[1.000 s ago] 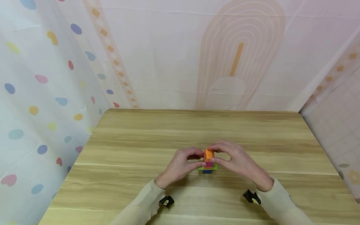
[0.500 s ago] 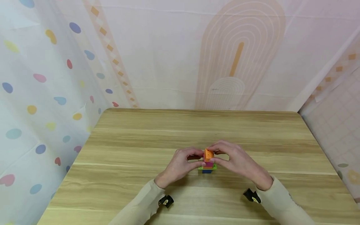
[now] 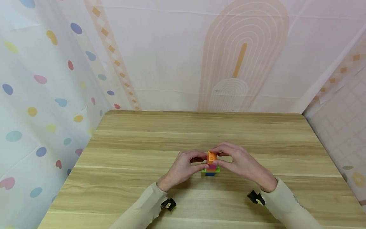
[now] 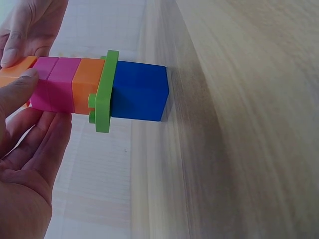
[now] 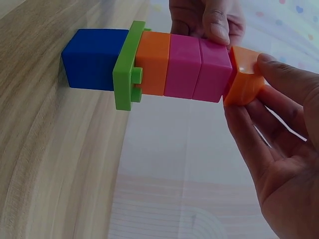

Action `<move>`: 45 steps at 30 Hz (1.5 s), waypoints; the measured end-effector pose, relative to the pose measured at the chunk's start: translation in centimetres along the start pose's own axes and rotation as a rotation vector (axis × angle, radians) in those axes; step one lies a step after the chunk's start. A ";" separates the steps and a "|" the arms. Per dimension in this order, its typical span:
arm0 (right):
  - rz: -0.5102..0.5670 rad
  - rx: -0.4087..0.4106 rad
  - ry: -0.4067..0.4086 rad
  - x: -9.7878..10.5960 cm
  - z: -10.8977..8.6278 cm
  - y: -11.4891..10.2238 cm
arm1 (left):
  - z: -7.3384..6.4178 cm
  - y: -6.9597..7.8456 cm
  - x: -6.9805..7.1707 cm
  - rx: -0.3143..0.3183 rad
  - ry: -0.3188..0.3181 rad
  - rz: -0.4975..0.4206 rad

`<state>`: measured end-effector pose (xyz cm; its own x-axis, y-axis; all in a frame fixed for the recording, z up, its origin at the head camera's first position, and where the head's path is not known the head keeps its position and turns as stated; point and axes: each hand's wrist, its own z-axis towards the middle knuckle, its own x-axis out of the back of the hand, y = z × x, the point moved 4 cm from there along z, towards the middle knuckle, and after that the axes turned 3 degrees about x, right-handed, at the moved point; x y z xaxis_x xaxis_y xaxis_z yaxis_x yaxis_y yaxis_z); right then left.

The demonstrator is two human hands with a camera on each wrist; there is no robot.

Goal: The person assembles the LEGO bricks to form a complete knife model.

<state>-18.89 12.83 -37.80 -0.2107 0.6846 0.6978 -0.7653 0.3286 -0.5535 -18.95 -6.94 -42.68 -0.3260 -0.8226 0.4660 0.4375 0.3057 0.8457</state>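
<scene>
A tower of toy building bricks stands upright on the table between both hands. At its base is a blue brick [image 4: 139,92], with a wider green plate [image 4: 104,94] over it. Above that come an orange brick [image 5: 152,62] and two magenta bricks [image 5: 183,65]. My left hand [image 3: 184,167] pinches the upper magenta part between thumb and fingers. With thumb and fingertips, my right hand [image 3: 240,160] holds the top orange brick [image 5: 245,74], which has a curved face. This brick sits slightly tilted against the upper magenta brick in the right wrist view.
The wooden table [image 3: 137,136] extends around the tower. A patterned curtain [image 3: 166,57] hangs behind its far edge and along the left side. Black wrist mounts [image 3: 168,204] show at both cream sleeves [image 3: 143,206].
</scene>
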 end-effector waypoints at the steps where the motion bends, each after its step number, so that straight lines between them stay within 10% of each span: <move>1: -0.005 -0.003 0.000 0.0 0.0 0.0 | 0.0 0.0 0.0 -0.001 0.000 0.001; 45: -0.057 0.096 -0.015 -0.1 0.1 0.2 | 0.0 -0.2 -0.1 0.021 -0.009 -0.032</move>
<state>-19.05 12.72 -37.93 -0.1737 0.6562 0.7344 -0.8311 0.3024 -0.4667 -19.00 -6.90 -42.87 -0.3470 -0.8279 0.4407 0.4090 0.2893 0.8655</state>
